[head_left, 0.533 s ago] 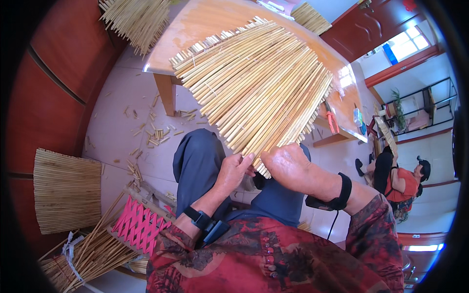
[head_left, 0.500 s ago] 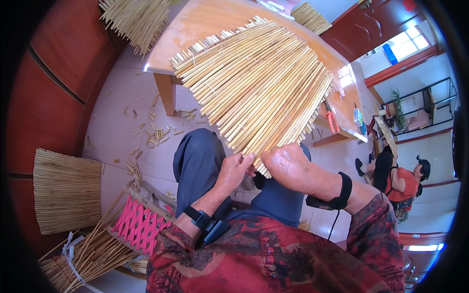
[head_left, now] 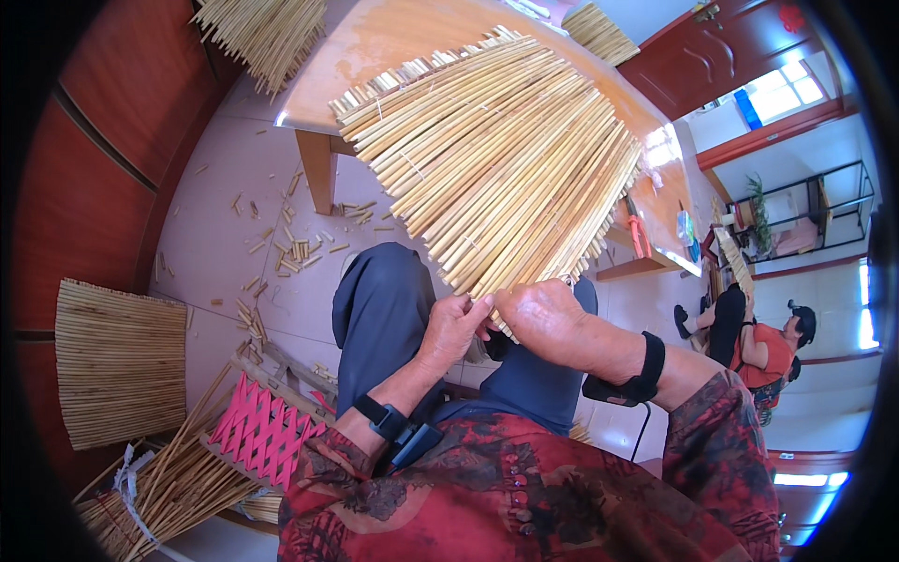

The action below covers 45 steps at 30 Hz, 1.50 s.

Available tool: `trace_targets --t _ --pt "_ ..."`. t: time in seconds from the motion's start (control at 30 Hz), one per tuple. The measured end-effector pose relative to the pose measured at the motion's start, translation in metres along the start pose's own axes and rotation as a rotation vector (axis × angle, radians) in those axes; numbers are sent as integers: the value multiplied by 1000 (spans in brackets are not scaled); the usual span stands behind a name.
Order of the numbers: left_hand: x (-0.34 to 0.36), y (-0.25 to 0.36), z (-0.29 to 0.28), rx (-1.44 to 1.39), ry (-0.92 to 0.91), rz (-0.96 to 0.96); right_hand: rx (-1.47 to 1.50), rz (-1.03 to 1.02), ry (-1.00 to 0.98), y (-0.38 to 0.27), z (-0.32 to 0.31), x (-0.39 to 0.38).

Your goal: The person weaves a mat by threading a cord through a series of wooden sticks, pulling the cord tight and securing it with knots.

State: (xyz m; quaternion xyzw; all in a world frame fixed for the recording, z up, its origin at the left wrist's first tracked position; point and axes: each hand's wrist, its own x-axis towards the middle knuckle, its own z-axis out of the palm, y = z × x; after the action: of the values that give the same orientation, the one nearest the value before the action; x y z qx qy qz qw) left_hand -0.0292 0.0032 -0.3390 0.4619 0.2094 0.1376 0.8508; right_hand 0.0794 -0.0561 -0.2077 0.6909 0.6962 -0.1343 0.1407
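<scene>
A big fan of pale reed sticks (head_left: 506, 159) filled the top middle of the frame, spreading wide at the top and coming to a narrow end near the middle. The left hand (head_left: 454, 328) pinched that narrow end with its fingers curled on the sticks. The right hand (head_left: 543, 323) was closed around the same end, just beside the left one, and the two hands touched. The fan hid much of the orange wooden table (head_left: 375, 47) behind it.

Short cut bits of stick (head_left: 300, 248) lay scattered on the pale floor at the left middle. A flat woven reed mat (head_left: 122, 361) lay at the left edge. A pink folding rack (head_left: 262, 431) sat at the lower left, next to a tied bundle of loose reeds (head_left: 159, 492). More reed bundles (head_left: 267, 28) hung at the top left.

Another person in an orange top (head_left: 768, 351) sat at the right edge, maybe on the floor; the bent view made that hard to tell. A dark red door (head_left: 726, 42) stood at the upper right.
</scene>
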Motion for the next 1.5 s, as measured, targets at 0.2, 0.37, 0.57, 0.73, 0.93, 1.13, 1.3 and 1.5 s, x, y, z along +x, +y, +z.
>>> trace_targets --t 0.2,0.37,0.57,0.73,0.93,1.13,1.3,1.5 --pt "-1 1 1 -57 -10 21 25 18 -11 -2 -9 -1" --pt "-4 13 6 -62 -37 7 25 2 63 2 -17 -15" --pt "-12 31 9 -1 -11 -1 136 51 445 -12 -9 -64" --pt "-25 61 21 130 -23 -2 50 -26 585 -17 23 -94" --pt "-46 111 52 120 -70 52 -62 27 895 -2 23 -88" --pt "-52 176 89 287 -209 384 76 -20 1194 27 -52 -116" --pt "-46 213 99 483 56 934 282 20 1327 44 -121 -154" --pt "-47 208 93 595 157 1102 466 39 1426 46 -155 -191"
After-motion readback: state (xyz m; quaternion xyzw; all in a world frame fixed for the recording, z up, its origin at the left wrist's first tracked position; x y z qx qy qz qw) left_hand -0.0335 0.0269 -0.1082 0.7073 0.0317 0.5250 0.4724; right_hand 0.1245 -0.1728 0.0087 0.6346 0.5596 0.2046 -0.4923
